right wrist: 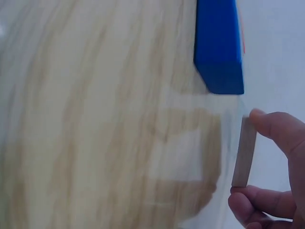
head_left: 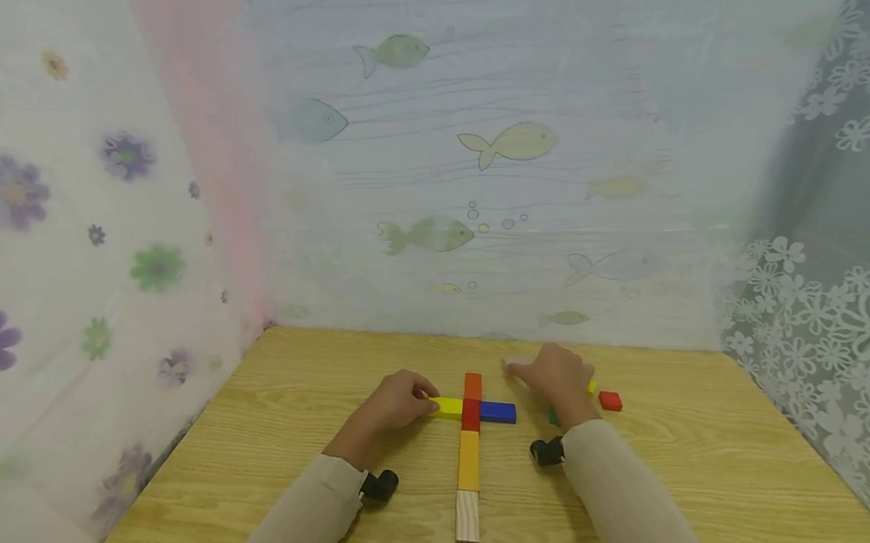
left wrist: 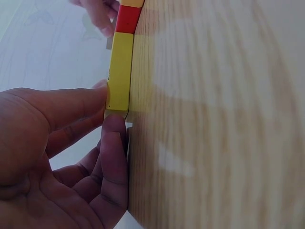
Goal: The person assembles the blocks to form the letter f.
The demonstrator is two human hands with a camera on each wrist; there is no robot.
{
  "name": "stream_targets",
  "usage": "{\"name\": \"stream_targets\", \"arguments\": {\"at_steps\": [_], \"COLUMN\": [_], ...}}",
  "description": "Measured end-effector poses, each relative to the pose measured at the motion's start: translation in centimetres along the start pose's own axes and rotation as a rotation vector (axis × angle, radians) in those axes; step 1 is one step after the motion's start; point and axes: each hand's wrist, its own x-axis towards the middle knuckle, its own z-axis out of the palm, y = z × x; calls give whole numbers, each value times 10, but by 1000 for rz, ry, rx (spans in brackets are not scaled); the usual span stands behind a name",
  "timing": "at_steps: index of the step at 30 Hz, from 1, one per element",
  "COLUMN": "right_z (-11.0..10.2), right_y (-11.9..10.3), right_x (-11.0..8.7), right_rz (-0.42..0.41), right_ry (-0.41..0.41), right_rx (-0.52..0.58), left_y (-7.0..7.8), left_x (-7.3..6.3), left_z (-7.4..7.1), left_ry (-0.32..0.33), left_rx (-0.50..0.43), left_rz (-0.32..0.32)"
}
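Colored wooden blocks form a cross on the table: an orange block [head_left: 473, 385] at the far end, a red block [head_left: 471, 415] in the middle, a blue block [head_left: 498, 413] on the right, a yellow block [head_left: 447, 408] on the left. Toward me follow an amber block [head_left: 469, 461] and a plain wood-grained block [head_left: 467, 517]. My left hand [head_left: 398, 401] pinches the outer end of the yellow block between thumb and finger. Beyond the blue block, my right hand [head_left: 556, 378] holds a small plain wooden block [right wrist: 244, 151] between thumb and fingers, raised off the table.
Right of my right hand lies a loose red block [head_left: 610, 401]. A green block [head_left: 553, 415] and another yellow block [head_left: 592, 387] are partly hidden by that hand. Printed curtains [head_left: 439, 182] hang behind and beside the wooden table [head_left: 288, 459].
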Motion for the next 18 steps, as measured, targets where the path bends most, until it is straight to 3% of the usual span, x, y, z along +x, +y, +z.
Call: {"name": "stream_targets", "arguments": {"at_steps": [18], "right_z": [5], "right_y": [-25], "right_x": [-1], "right_rz": [-7], "right_ry": [-24], "right_rx": [22], "left_y": [0], "left_x": [0], "left_z": [-1], "left_ry": [0], "left_rx": [2], "left_rz": [-9]}}
